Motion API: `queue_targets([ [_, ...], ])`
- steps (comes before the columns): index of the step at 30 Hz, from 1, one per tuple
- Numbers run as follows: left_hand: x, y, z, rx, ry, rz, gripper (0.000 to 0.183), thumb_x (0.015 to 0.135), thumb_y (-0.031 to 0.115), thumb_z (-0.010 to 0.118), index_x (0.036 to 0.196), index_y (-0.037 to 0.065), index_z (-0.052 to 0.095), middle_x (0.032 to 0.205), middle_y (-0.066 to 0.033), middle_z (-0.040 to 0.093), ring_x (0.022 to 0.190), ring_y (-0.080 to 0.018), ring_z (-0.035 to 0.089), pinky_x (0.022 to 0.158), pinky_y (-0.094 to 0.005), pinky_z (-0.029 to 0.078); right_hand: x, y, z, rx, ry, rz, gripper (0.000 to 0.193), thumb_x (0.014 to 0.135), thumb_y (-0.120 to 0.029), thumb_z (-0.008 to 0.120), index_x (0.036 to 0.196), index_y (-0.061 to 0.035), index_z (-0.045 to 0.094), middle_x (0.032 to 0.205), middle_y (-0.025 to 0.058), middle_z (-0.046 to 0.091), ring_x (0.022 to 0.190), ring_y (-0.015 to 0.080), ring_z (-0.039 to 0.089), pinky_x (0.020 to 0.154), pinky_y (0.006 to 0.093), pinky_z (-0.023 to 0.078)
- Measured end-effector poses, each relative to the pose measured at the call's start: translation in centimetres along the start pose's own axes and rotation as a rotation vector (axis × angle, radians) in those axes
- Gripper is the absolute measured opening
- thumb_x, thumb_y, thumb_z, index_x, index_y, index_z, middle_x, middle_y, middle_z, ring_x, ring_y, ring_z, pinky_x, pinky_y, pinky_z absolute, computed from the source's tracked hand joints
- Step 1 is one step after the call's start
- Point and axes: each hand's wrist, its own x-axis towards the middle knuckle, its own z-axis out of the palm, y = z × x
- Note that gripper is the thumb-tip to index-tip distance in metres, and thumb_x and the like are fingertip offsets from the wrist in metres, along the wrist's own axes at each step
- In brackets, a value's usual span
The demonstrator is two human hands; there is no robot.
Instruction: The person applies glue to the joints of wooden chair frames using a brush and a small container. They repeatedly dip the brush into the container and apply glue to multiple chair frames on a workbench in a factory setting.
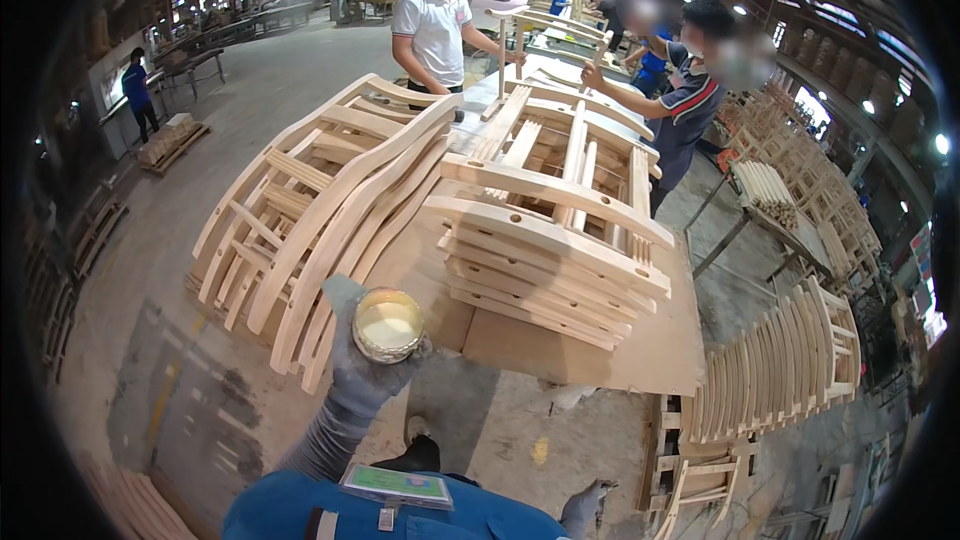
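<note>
My left hand (370,365), in a grey glove and sleeve, grips a round container (388,326) of pale cream-coloured liquid with a crusted rim. It is held upright near the table's front edge, beside a stack of curved wooden frames (335,180) with slats. Lower right, close to my body, hangs my right hand (588,508), also grey-gloved. Small and dark at its fingertips, it does not show whether it holds anything. Another stack of wooden frames (550,230) with round holes in their rails lies across the board-topped table (640,365).
Two people stand beyond the table, one in a white shirt (435,30), one in a dark shirt (690,110), with hands at a wooden frame (550,25). Curved wooden parts (770,370) stand in a row on a pallet at right. A side table (790,230) holds wooden rods.
</note>
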Motion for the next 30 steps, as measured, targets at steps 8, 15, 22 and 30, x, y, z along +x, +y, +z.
queue_targets([
  [8,3.0,5.4,-3.4,-0.099,0.138,0.148,0.061,0.086,0.055,0.046,0.127,0.009,0.046,0.117,-0.0202,0.052,0.107,-0.0343,0.052,0.089,-0.0457,0.047,9.0,-16.1,4.8,-0.227,-0.09,-0.414,0.095,0.074,-0.039,0.069,0.141,0.003,0.016,0.144,0.0305,0.017,0.134,0.0415,0.018,0.109,0.0485,0.017],
  [15,5.4,9.0,-2.0,-0.149,0.301,0.285,0.053,0.09,0.052,0.042,0.118,0.008,0.05,0.107,-0.0151,0.057,0.093,-0.0304,0.057,0.073,-0.0413,0.051,14.3,-23.6,8.8,-0.302,-0.169,-0.214,0.115,0.06,-0.061,0.071,0.138,0.0062,0.019,0.14,0.035,0.021,0.131,0.0469,0.02,0.107,0.0517,0.019],
  [22,7.0,12.7,-6.2,-0.211,0.258,0.376,0.06,0.086,0.057,0.046,0.12,0.008,0.051,0.111,-0.0219,0.054,0.098,-0.0361,0.056,0.085,-0.0473,0.049,16.1,-23.4,11.2,-0.402,-0.21,-0.214,0.116,0.056,-0.065,0.072,0.134,0.0082,0.026,0.136,0.0372,0.023,0.125,0.048,0.029,0.104,0.052,0.025],
  [30,8.7,13.9,-6.6,-0.228,0.235,0.32,0.054,0.089,0.054,0.042,0.119,0.01,0.051,0.106,-0.015,0.06,0.091,-0.0328,0.062,0.08,-0.0477,0.052,21.0,-22.2,11.0,-0.132,-0.58,-0.746,0.044,0.068,-0.038,0.073,0.104,-0.0137,0.066,0.102,0.0066,0.067,0.097,0.0184,0.062,0.084,0.032,0.049],
])
